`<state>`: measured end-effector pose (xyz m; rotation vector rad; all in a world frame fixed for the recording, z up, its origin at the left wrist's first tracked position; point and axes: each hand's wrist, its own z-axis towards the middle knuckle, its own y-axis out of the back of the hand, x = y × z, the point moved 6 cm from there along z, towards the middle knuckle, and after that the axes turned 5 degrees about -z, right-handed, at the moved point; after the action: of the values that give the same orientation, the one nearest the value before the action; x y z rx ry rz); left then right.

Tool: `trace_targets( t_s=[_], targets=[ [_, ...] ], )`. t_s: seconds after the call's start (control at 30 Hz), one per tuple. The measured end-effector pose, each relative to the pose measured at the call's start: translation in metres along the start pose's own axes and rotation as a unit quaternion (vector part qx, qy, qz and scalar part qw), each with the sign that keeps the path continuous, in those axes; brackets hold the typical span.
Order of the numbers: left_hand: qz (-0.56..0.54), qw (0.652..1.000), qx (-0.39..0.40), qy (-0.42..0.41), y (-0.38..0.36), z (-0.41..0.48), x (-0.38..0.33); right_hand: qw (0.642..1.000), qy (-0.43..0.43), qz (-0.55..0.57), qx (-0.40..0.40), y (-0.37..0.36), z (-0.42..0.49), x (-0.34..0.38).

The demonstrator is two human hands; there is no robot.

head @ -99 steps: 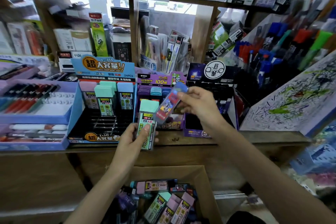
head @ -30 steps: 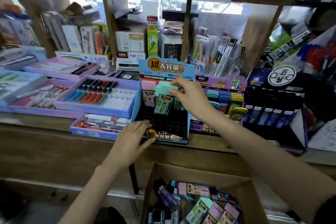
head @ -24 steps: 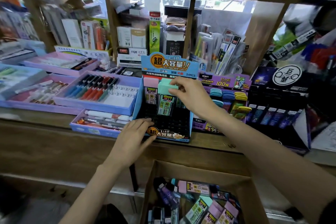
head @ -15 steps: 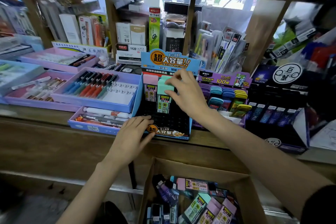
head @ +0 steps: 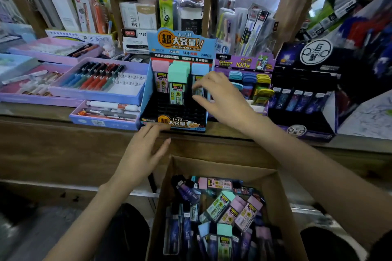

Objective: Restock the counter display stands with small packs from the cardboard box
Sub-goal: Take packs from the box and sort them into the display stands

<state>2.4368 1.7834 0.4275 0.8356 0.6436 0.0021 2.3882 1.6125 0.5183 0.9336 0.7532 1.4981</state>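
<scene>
Mint-capped pack (head: 177,82) stands upright in the blue display stand (head: 146,95), just left of the empty, loosely spread right hand (head: 222,99). Spare packs (head: 220,205) lie jumbled in the cardboard box (head: 164,197) below the counter (head: 53,116) edge, nearer the flat, empty left hand (head: 142,154).

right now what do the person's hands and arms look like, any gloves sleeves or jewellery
Both are bare: the left hand and right hand have no gloves, and no rings, watch or bracelet show. The forearms are uncovered. Only the right arm shows the edge of a dark sleeve, at the frame's lower right corner.
</scene>
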Motion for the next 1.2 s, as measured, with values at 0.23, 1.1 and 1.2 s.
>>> trace_targets(
  t_s=[0.23,1.1,1.2],
  targets=[
    [-0.094,0.976,0.122,0.152,-0.093,-0.081,0.015,0.979,-0.088,0.072,0.169,-0.062,-0.144,-0.028],
    [0.051,0.858,0.275,0.431,-0.224,-0.177,0.073,0.825,-0.444,0.192,0.291,-0.247,-0.334,-0.018],
    [0.033,0.866,0.272,0.419,-0.225,-0.175,0.071,0.832,-0.429,0.161,0.314,-0.254,-0.332,-0.015]
  ],
)
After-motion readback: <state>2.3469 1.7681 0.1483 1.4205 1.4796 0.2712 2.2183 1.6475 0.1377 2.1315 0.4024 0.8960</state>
